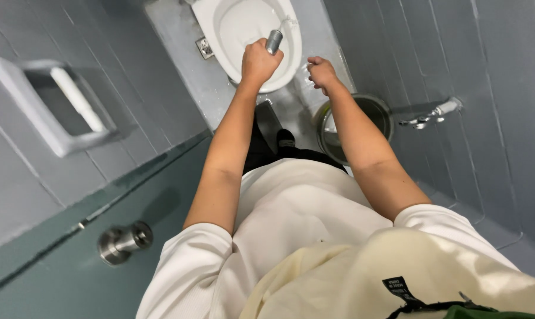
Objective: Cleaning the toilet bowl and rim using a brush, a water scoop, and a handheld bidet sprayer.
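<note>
Spray nozzle (274, 41), metallic, sits over the white toilet bowl (232, 23), clenched in the left hand (258, 61). Right hand (321, 72) hovers just right, fingers loosely curled, above a round bin (378, 112).

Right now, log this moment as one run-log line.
left hand: grips metal spray nozzle over toilet bowl | right hand: loosely curled, holds nothing visible | metal bin beside

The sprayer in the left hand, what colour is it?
Shiny silver metal: the sprayer, gripped by the left hand over the white toilet bowl, shows best in the head view.
</note>
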